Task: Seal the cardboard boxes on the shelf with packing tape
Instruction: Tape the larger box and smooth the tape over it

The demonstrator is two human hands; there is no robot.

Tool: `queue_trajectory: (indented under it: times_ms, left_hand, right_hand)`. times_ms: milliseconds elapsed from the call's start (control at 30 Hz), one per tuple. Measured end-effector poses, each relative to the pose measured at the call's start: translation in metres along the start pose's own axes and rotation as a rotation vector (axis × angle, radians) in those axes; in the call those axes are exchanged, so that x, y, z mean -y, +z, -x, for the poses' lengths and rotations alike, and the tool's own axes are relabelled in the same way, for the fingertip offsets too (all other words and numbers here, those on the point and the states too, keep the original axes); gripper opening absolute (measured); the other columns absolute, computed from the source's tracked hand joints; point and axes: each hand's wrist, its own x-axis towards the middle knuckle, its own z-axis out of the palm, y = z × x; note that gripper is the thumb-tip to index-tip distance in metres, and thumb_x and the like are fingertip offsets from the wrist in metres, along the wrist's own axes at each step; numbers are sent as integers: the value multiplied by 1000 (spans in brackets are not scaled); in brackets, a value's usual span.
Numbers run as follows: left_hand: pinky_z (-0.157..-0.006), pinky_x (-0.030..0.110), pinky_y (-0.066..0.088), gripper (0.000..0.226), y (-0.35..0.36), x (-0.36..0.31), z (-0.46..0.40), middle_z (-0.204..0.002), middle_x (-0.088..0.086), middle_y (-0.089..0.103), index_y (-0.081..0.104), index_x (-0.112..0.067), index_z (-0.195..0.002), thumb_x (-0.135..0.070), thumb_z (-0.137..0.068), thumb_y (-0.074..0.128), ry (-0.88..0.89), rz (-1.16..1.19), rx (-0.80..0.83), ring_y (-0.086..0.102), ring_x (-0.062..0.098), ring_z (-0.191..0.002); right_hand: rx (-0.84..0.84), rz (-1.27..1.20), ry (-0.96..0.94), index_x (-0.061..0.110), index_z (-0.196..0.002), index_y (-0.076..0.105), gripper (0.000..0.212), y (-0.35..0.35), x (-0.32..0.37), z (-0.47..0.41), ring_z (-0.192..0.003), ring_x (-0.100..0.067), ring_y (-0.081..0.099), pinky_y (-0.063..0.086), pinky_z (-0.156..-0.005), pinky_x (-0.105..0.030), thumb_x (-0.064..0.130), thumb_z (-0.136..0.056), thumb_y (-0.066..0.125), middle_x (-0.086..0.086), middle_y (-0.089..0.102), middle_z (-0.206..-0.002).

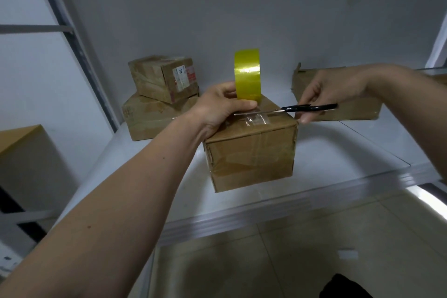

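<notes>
The white metal shelf (314, 152) carries the brown cardboard box (251, 152) near its front edge; two stacked boxes (159, 94) sit behind the box to its left. Above the box top, the left hand (222, 106) grips the upright yellow-green tape roll (247, 75). The right hand (333, 94) holds the black-handled scissors (290, 109), blades at the tape beside the roll. Step in hand: cutting, apparently. Next: close the blades squarely, keeping the tape taut.

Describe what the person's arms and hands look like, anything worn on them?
Both forearms are bare, with no sleeve in view. The left hand and right hand wear no gloves, and no rings, watch or wristband show. A few small dark moles dot the left forearm.
</notes>
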Motion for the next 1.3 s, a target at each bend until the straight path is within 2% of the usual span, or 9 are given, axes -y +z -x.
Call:
queue_trajectory:
  times_ms: [133, 300, 500, 600, 700, 900, 1000, 1133, 1300]
  left_hand:
    - [-87, 28, 57, 34, -1, 2, 1, -101, 7, 72, 69, -5, -111, 5, -79, 74, 0, 11, -20, 70, 18, -92]
    - [-83, 28, 58, 40, -2, 3, 1, -101, 10, 72, 65, 3, -115, 10, -76, 73, 7, 45, -36, 70, 19, -87]
    - [-87, 34, 58, 42, -1, 4, 0, -100, 12, 72, 63, 8, -115, 14, -75, 72, 2, 69, -64, 70, 23, -89]
    - [-94, 42, 55, 42, -2, 3, 1, -100, 11, 72, 63, 8, -116, 13, -75, 73, 0, 70, -71, 68, 27, -94]
    - [-93, 40, 55, 46, -1, 2, 1, -99, 10, 71, 60, 10, -120, 14, -76, 72, -4, 66, -71, 67, 27, -94]
    - [-88, 35, 57, 35, 1, 0, 0, -89, 7, 72, 63, 5, -105, 14, -73, 74, -28, 69, -70, 70, 20, -84]
    - [-88, 37, 57, 32, 0, 1, -1, -88, 9, 73, 64, -2, -96, 13, -71, 76, -29, 78, -72, 70, 23, -84]
    - [-91, 42, 56, 46, 1, 2, -2, -93, 14, 72, 62, 5, -113, 13, -70, 77, -31, 103, -95, 69, 28, -88]
    - [-92, 43, 56, 49, 2, 2, -2, -92, 12, 71, 61, 4, -115, 14, -69, 76, -32, 124, -101, 68, 28, -90]
  right_hand:
    - [17, 16, 16, 24, -77, 80, 38, 0, 0, -5, -63, -10, 48, 36, -61, -24, 45, -46, 84, 0, 61, -64]
    - [43, 64, 44, 21, -76, 79, 50, -1, 0, -8, -61, -10, 48, 37, -60, -21, 59, -44, 86, 2, 59, -61]
    - [70, 138, 110, 27, -93, 76, 77, -8, 4, -1, -106, -18, 60, 46, -91, -30, 79, -36, 75, -5, 69, -108]
    - [70, 140, 127, 31, -97, 75, 95, -13, 2, 2, -109, -15, 58, 43, -89, -25, 84, -18, 72, 0, 67, -109]
    - [73, 138, 97, 33, -95, 76, 70, -9, 5, 2, -110, -18, 59, 44, -93, -28, 75, -38, 79, -1, 69, -109]
    - [104, 129, 38, 34, -83, 77, 63, -4, 16, -9, -103, -21, 61, 47, -94, -34, 73, -34, 73, -6, 70, -103]
    - [95, 90, 31, 28, -81, 79, 60, -3, 15, -11, -84, -18, 58, 46, -78, -29, 67, -35, 77, -3, 67, -85]
    - [53, 64, 32, 13, -78, 79, 57, -4, 12, -8, -64, -15, 43, 36, -53, -15, 55, -42, 89, -6, 52, -67]
    - [27, 63, 57, 19, -72, 79, 35, -3, 18, -6, -66, -12, 49, 39, -62, -22, 44, -48, 82, -3, 60, -67]
